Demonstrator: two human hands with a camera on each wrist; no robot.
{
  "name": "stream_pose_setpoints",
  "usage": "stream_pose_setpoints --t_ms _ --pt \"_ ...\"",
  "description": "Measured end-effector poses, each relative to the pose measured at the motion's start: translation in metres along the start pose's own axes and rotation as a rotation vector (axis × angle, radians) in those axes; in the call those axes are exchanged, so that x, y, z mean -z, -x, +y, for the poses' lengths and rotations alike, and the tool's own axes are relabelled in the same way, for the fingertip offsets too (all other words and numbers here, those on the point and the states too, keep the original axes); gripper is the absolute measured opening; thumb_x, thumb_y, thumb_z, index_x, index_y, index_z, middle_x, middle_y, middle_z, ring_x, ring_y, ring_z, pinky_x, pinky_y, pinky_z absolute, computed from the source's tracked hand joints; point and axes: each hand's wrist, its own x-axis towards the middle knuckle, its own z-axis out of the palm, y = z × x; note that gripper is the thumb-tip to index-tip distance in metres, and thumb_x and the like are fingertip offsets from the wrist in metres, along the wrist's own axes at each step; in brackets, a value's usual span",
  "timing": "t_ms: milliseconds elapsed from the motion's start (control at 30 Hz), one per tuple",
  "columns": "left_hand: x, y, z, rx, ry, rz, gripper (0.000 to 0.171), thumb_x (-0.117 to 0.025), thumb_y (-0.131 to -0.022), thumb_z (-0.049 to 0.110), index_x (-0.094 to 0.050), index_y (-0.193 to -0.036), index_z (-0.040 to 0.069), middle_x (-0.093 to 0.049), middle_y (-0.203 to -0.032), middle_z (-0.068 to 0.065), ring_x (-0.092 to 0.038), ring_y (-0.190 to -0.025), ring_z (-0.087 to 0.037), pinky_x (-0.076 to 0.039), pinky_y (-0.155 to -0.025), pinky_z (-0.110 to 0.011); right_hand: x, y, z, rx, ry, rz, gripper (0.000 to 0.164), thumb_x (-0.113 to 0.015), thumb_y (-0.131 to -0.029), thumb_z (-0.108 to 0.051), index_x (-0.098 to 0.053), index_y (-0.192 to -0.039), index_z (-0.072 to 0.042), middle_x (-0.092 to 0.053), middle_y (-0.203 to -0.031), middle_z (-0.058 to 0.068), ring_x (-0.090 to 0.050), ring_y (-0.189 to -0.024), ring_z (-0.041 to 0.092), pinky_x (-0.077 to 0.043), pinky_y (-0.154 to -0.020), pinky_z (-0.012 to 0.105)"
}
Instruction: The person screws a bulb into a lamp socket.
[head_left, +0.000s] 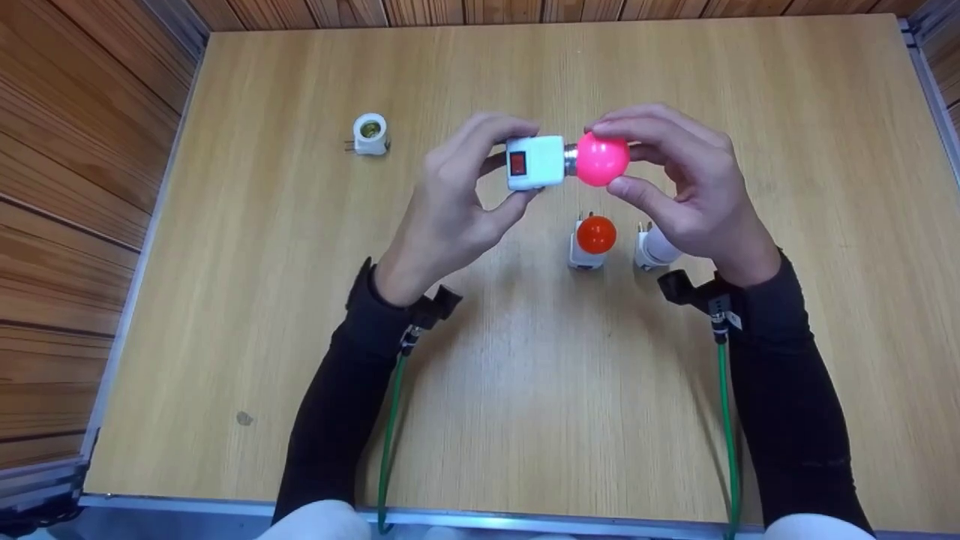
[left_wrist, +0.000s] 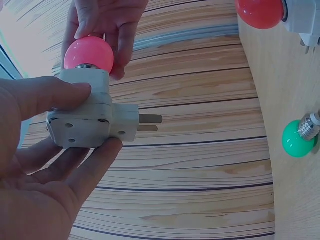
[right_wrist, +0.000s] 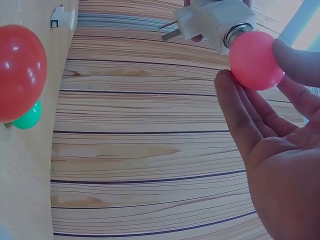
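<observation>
My left hand [head_left: 450, 202] grips a white plug-in lamp socket [head_left: 546, 162] between thumb and fingers, its red switch [head_left: 517, 163] facing up in the head view. A pink bulb [head_left: 603, 160] is pinched by the thumb and fingertips of my right hand [head_left: 694, 176]. The bulb's metal base sits at the socket's mouth, with a band of thread [right_wrist: 237, 35] still showing. Socket and bulb are held above the table, lying sideways in line. Two flat prongs [left_wrist: 150, 119] stick out from the socket in the left wrist view.
On the table [head_left: 525, 420], a socket with a red bulb [head_left: 596, 235] stands below the hands. Beside it, my right hand partly covers a socket with a white bulb [head_left: 660, 246]. A bare socket [head_left: 370, 135] stands back left. The left wrist view shows a loose green bulb [left_wrist: 298, 139].
</observation>
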Motion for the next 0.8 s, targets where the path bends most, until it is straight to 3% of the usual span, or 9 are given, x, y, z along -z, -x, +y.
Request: stream_pose_setpoints --t_ms 233,533,800 --pt "0.0006 0.0014 0.0007 0.008 -0.015 -0.007 0.040 -0.074 -0.099 0.011 -0.063 -0.133 -0.006 -0.067 -0.129 -0.018 -0.068 -0.123 -0.021 -0.059 -0.110 -0.024 0.0002 0.0003 0.0011 0.011 -0.006 0.006 0.033 -0.073 -0.091 0.008 -0.064 -0.121 0.019 -0.075 -0.123 0.015 -0.074 -0.115 0.011 -0.061 -0.102 0.019" --pt "-0.0009 0.0014 0.0011 -0.021 0.004 0.018 0.038 -0.074 -0.098 0.007 -0.063 -0.132 -0.008 -0.067 -0.127 -0.021 -0.069 -0.121 -0.023 -0.059 -0.109 -0.024 -0.0001 -0.0001 0.0033 0.009 0.011 0.041 0.040 -0.077 -0.096 -0.010 -0.065 -0.120 0.019 -0.078 -0.116 -0.002 -0.075 -0.104 0.005 -0.062 -0.097 0.016" --pt "-0.0017 -0.0005 0.0011 -0.027 0.005 0.027 0.038 -0.074 -0.098 0.007 -0.064 -0.131 -0.008 -0.067 -0.126 -0.021 -0.070 -0.120 -0.022 -0.059 -0.109 -0.022 0.0003 -0.0004 0.0040 0.002 0.028 0.043 0.041 -0.078 -0.097 -0.013 -0.066 -0.120 0.018 -0.078 -0.114 -0.007 -0.076 -0.102 0.004 -0.062 -0.095 0.016"
